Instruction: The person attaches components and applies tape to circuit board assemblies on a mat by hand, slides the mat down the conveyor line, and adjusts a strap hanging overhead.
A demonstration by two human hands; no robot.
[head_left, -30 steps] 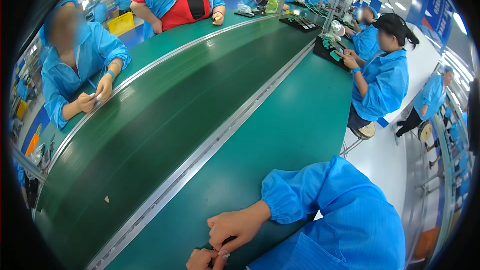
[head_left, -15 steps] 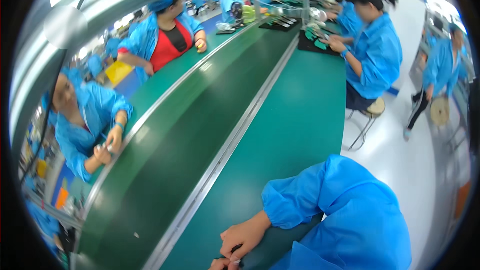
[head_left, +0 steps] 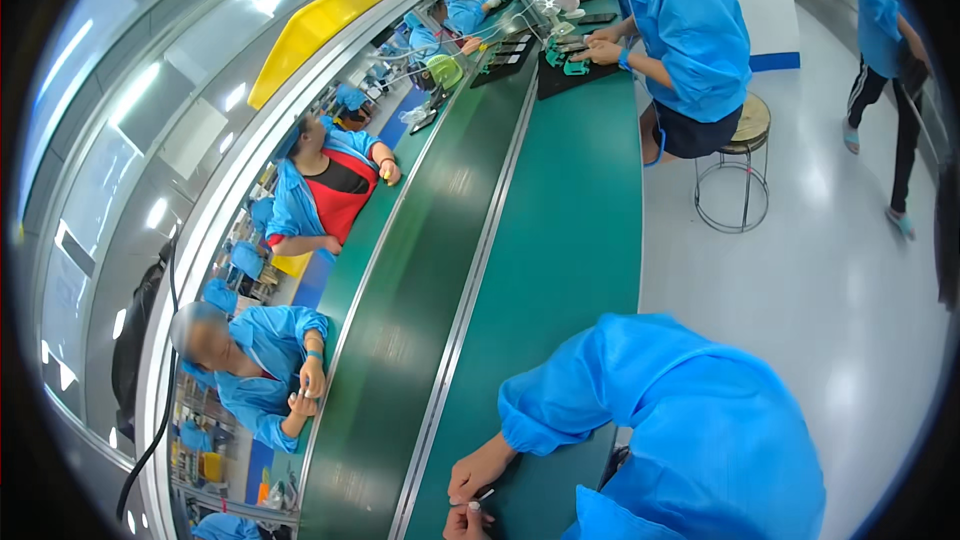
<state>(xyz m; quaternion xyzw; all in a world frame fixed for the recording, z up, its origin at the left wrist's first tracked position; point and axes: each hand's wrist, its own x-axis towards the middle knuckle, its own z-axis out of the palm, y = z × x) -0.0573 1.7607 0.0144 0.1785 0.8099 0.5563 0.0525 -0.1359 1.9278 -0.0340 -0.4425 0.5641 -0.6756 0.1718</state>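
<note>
Close together at the lower edge, over the green tabletop (head_left: 560, 240), are both my hands. Farther up is my right hand (head_left: 482, 467), its fingers bent down and closed, the arm in a loose blue sleeve. Just below it my left hand (head_left: 464, 523) is partly cut off by the picture's edge, its fingers curled in a pinch. A short, thin white strip (head_left: 486, 494) sticks out between the two hands. Something small and white sits at the left fingertips, and a dark patch shows beneath. What exactly the fingers hold is too small to make out.
A dark green conveyor belt (head_left: 390, 340) with metal rails runs along the table. Across it sit two people in blue smocks. Farther up my side, a seated co-worker handles green parts over a black mat (head_left: 570, 78). A round stool (head_left: 748, 125) stands behind that person; someone walks at far right.
My view has swung, so the belt and co-workers appear shifted and more ceiling shows. My hands stay together; the white strip now shows between them. The walker on the right is nearer.
</note>
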